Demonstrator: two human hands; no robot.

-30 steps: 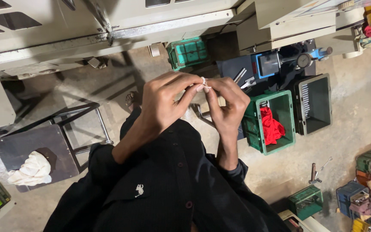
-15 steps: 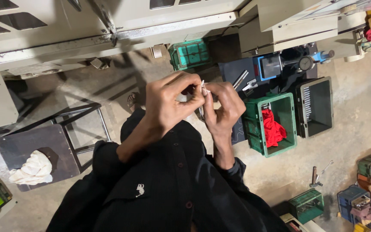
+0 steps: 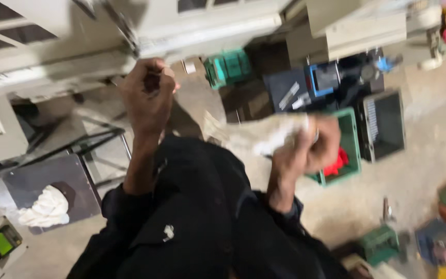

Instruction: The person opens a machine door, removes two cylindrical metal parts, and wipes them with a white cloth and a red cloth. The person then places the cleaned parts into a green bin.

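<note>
Two bare hands are raised in front of the person's dark long-sleeved garment (image 3: 202, 227), well apart from each other. A pale, crumpled strip of cloth-like material (image 3: 256, 135), heavily blurred, is held by the right hand (image 3: 308, 150), whose fingers are curled closed around one end of it. The strip's long axis runs roughly level across the view, slanting slightly up to the left, and its free end points left toward the gap between the hands. What the strip is made of cannot be told through the blur.

The left hand (image 3: 148, 95) is higher and to the left, closed into a fist with the knuckles up; whether it grips anything cannot be told.

Just behind the right hand on the concrete floor (image 3: 419, 170) stands a green plastic crate (image 3: 354, 150) with a red rag (image 3: 336, 163) inside. Beside it on the right is an open dark grey box (image 3: 388, 124). Farther up lie a blue-framed case (image 3: 323, 78) and a second green crate (image 3: 228, 67), under a large off-white machine body (image 3: 130, 41).

To the lower left, a dark square metal stool top (image 3: 47, 181) carries a bunched white cloth (image 3: 45, 207), and near it sits a small device with a green screen (image 3: 2, 242).
</note>
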